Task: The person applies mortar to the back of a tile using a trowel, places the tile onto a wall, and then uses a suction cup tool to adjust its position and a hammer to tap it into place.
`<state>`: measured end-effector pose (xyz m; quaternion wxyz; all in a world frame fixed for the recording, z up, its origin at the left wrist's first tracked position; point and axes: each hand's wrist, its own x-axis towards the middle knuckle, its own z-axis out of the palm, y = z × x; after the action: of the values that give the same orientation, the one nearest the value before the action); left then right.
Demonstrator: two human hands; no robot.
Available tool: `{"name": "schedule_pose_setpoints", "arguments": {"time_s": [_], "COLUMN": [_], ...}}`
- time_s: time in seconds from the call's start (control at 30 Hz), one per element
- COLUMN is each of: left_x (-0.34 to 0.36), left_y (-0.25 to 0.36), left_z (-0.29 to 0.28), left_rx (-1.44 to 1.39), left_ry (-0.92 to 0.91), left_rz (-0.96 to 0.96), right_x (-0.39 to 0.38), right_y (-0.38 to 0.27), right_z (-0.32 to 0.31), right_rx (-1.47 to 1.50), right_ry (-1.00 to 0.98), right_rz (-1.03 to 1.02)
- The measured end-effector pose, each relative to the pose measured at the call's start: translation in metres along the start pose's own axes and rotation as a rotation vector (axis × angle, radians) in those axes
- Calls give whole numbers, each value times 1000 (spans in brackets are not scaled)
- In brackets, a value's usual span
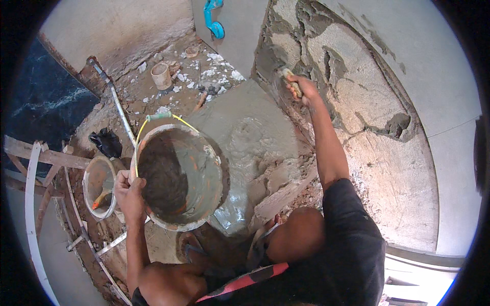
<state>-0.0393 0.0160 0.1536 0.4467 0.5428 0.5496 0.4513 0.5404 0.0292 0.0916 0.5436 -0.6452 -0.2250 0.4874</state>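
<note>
My right hand (301, 90) grips the pale handle of a trowel (286, 74), its metal part against a wall patched with wet grey mortar (334, 65). My left hand (130, 193) is closed on the left rim of a large bucket (203, 178), where its yellow handle with a green grip (160, 117) comes down. Dark grey mortar (162, 181) lies inside the bucket. Right of the bucket, wet grey mortar (247, 127) is spread on the floor.
A smaller bucket (93, 178) holds an orange-handled tool. Around are a long pipe (120, 109), wooden pieces (66, 160), a black bag (109, 145), a cylindrical container (161, 76) among rubble, a dark marbled slab (46, 97) and a blue suction lifter (217, 29) on a panel.
</note>
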Motion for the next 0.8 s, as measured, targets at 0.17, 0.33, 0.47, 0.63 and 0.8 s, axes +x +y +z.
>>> {"name": "schedule_pose_setpoints", "arguments": {"time_s": [0.17, 0.33, 0.47, 0.63, 0.8], "left_x": [2, 1, 2, 3, 3], "left_y": [0, 0, -5, -9, -8], "left_z": [0, -4, -8, -2, 3], "left_rx": [33, 45, 99, 68, 93], "left_ry": [15, 12, 26, 39, -4], "left_rz": [-10, -13, 5, -21, -47], "right_x": [-49, -26, 21, 63, 65], "right_y": [22, 79, 127, 137, 139], "right_z": [1, 13, 9, 2, -18], "right_rx": [-93, -277, -230, -179, -157], "right_ry": [74, 68, 70, 73, 72], "right_rz": [-106, 41, 141, 192, 173]}}
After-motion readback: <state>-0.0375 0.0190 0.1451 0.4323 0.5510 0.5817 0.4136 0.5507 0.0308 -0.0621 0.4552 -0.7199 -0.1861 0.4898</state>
